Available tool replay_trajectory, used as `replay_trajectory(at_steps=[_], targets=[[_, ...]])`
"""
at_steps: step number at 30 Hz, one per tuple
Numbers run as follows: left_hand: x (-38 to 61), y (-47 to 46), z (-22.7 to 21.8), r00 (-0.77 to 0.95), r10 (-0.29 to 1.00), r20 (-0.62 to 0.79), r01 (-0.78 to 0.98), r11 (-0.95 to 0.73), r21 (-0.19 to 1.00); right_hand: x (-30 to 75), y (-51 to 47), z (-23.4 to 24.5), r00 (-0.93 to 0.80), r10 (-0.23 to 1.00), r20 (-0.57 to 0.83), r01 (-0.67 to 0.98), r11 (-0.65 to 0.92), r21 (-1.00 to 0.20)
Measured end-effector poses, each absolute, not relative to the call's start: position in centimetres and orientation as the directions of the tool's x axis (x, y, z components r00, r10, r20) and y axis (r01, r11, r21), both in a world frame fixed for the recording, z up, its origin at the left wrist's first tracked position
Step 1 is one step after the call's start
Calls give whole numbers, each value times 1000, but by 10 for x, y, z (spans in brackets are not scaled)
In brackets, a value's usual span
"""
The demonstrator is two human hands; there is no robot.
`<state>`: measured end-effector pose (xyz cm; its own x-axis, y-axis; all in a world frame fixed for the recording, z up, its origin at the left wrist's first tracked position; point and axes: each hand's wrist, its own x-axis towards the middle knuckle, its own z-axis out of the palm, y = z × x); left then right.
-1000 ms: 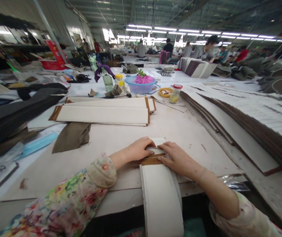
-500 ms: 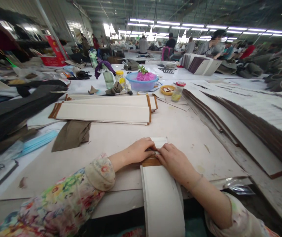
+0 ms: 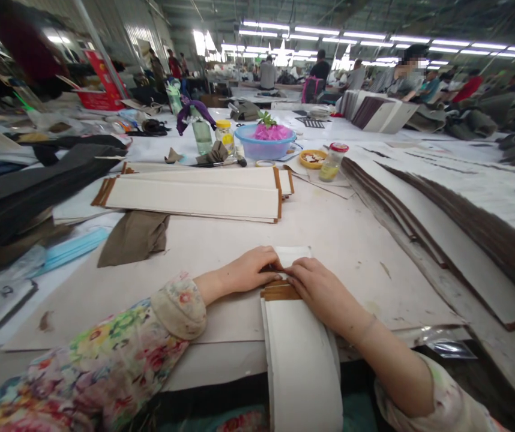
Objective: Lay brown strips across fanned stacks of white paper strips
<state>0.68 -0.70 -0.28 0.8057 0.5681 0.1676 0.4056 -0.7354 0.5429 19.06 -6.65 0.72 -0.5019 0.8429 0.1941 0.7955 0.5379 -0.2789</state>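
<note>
Table (image 3: 329, 234) carries everything; landmark = near strips (image 3: 300, 354), running off its front edge. Sheet pile (image 3: 449, 228): right of near strips, edges staggered, probably so single sheets lift off easily. Far stack (image 3: 194, 201): beyond and left of near strips, laid crosswise, ends loosely squared; reads as reachable storage outside elbow room. Near strips: brown ends (image 3: 280, 293) up on the table, pale length curving down, presumably so the ends get firm backing. Left hand (image 3: 255, 269): left side of near strips' top, thumb and fingers pinching a brown edge. Right hand (image 3: 329, 300): opposite side, fingertips bunched just beside the left's on that edge, likely bracing it; exact grip hidden. Jar (image 3: 332, 163): well beyond near strips, upright, likely there to avoid knocks.
</note>
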Motion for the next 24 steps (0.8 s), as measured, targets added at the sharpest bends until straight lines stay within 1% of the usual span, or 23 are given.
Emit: replay_trajectory(at_steps=[6,9,12,14,18,19,21,24], targets=[[-3,-9,0,855,501,134,399,-800,447,187,-72,13,-509,846,159,822,532,-205],[-13,-12,-1,864,485,137,402,-827,393,187,-74,10,-481,856,192,846,510,-156],[-21,-16,-2,861,492,126,423,-832,358,188,-75,6,-503,832,235,830,541,-139],[-24,-19,-1,838,531,125,452,-803,388,188,-75,5,-501,830,245,825,544,-152],[-23,-34,3,720,678,147,506,-658,557,189,-77,3,-473,840,265,826,528,-199],[-22,-40,4,682,718,140,529,-616,583,190,-77,2,-472,839,273,820,531,-213],[-17,-54,5,623,777,96,597,-551,583,192,-74,2,-463,844,270,810,527,-259],[-9,-70,3,597,802,-16,693,-506,514,196,-62,5,-415,883,217,805,468,-364]])
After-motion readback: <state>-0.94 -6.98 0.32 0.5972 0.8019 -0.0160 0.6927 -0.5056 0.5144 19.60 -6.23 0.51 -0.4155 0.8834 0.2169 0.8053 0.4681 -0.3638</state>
